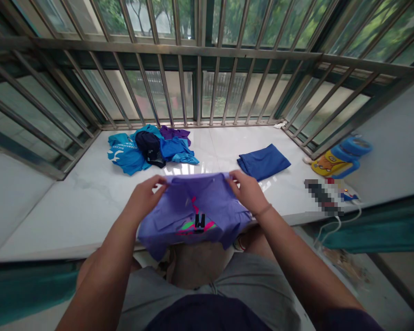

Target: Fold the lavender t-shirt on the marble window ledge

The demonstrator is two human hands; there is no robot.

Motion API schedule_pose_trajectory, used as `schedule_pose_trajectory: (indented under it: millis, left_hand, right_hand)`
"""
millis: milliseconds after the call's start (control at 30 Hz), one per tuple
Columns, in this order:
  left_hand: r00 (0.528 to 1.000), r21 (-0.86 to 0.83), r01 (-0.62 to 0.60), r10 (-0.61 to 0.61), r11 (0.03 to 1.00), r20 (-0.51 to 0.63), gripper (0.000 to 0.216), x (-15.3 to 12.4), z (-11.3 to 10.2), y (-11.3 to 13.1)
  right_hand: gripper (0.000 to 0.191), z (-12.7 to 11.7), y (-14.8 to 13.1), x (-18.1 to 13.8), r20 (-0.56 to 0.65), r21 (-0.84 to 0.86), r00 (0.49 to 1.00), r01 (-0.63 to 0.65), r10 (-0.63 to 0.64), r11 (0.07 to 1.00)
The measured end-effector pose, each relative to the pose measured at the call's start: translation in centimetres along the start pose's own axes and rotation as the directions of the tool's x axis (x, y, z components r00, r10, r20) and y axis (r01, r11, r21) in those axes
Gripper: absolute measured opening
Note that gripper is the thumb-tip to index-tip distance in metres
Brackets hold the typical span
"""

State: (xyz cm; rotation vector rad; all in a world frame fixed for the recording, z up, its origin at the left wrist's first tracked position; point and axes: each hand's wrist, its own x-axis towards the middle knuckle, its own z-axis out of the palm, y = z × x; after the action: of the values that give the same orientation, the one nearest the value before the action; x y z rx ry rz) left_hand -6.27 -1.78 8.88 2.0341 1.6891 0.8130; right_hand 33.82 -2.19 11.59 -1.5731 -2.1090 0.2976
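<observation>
A purple T-shirt [207, 197] with a pink, green and black print hangs spread between my two hands, over the front edge of the white sill. My left hand [148, 195] pinches its upper left corner. At the upper right corner, my right hand [246, 191] grips the cloth between thumb and fingers. The shirt's lower part droops past the sill edge above my lap. Beyond my right hand lies a folded dark blue cloth [264, 162]. Past my left hand is a heap of crumpled blue, black and purple clothes [127, 154].
The white marble sill [72, 211] is bounded at the back and sides by metal window bars [193, 50]. On the right stand a blue and yellow bottle [341, 156], a blurred-out dark object [322, 196] and a white cable [334, 225]. A teal curtain [382, 230] hangs below.
</observation>
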Motion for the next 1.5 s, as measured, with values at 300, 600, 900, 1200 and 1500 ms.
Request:
schedule_pose_trajectory:
  millis: [300,600,900,1200,1500]
  left_hand:
    - [0.990,0.177,-0.135,0.124,0.975,0.071,0.029,-12.2,2.6,-3.5]
    - [0.991,0.356,-0.132,0.109,0.925,0.084,0.044,-4.7,5.6,-2.5]
    - [0.999,0.414,-0.042,0.032,0.909,0.031,0.056,-6.2,7.5,-5.3]
    - [0.997,0.407,-0.072,0.075,0.910,0.009,0.053,-5.9,7.3,-5.7]
    - [0.996,0.403,-0.073,0.090,0.912,-0.024,0.053,-5.9,7.9,-6.5]
  right_hand:
    - [0.026,4.2,0.0,-12.3,0.189,-0.105,0.970,0.175,-0.153,0.979]
    - [0.045,6.7,-3.0,-6.6,0.168,-0.294,0.986,0.035,0.016,0.955]
    - [0.058,5.4,1.6,-7.1,0.138,-0.398,0.983,-0.060,0.124,0.915]
    - [0.028,4.6,1.0,-5.2,0.156,-0.192,0.970,0.217,-0.189,0.957]
    - [0.020,2.4,0.2,-7.6,0.261,-0.234,0.965,0.087,-0.023,0.968]
